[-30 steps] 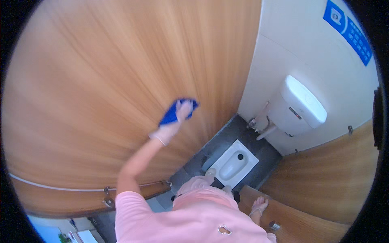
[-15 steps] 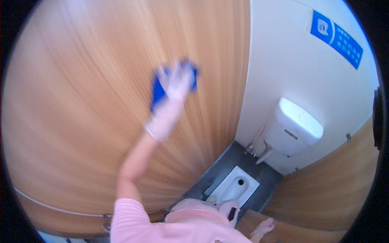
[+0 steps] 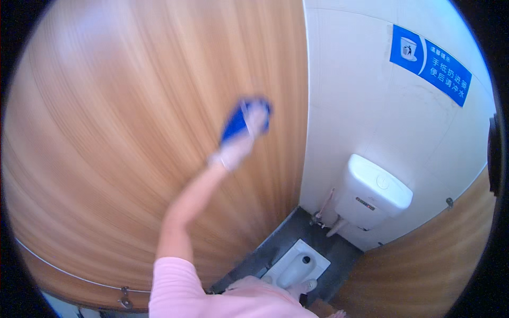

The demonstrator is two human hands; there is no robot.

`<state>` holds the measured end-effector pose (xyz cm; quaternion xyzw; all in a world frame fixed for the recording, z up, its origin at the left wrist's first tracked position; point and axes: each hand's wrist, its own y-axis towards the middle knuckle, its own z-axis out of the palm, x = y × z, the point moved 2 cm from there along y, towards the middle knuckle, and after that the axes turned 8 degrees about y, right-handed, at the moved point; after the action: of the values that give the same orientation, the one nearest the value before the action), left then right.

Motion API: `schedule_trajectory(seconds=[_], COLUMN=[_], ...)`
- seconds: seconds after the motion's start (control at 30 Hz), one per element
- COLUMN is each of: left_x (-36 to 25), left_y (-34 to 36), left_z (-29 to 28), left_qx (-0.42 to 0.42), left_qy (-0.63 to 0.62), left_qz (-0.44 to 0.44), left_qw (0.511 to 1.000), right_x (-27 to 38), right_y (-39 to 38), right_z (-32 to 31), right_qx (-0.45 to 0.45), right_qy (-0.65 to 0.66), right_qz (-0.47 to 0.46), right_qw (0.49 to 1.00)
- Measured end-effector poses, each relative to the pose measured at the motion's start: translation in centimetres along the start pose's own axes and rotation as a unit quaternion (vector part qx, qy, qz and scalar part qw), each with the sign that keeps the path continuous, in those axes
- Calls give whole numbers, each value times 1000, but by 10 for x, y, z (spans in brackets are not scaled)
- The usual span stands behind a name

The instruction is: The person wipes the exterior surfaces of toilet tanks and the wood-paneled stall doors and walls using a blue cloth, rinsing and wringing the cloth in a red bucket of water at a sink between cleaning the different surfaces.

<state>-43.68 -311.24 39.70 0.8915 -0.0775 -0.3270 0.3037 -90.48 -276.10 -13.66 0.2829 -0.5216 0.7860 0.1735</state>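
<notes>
My left hand [image 3: 253,124], in a thin pale glove, presses a blue cloth [image 3: 233,126] against the wood-grain partition panel [image 3: 132,106]. The cloth sticks out on both sides of the fingers, which are smeared by motion. The bare forearm stretches up from a pink short sleeve. At the lower edge only a sliver of my right hand [image 3: 338,314] shows, low near the right partition; its fingers are mostly cut off.
A white cistern [image 3: 379,183] hangs on the pale wall with a pipe below it. Under it, a white squat toilet [image 3: 297,267] is set in the dark floor [image 3: 339,249]. A blue sign [image 3: 430,66] is on the wall. A metal latch [image 3: 125,298] sits at lower left.
My left hand and the cloth have moved right and slightly down across the panel. The view has shifted, and my right hand has dropped almost out of the picture.
</notes>
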Motion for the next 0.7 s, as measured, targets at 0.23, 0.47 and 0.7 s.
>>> schedule_trajectory(seconds=[0.23,0.47,0.7], left_x=[118,-78,-107], left_y=[-156,116,231], left_z=[119,-61,-103], left_qx=[224,-190,-339], left_qy=[92,660,780], left_qz=[-198,206,61], left_qw=[950,697,523], right_x=[-43,-3,35], right_y=[-48,-10,38], right_z=[108,122,52], right_qx=[67,31,-88], right_qy=[-37,-17,53], right_qz=[100,66,-21], right_qw=[992,997,994])
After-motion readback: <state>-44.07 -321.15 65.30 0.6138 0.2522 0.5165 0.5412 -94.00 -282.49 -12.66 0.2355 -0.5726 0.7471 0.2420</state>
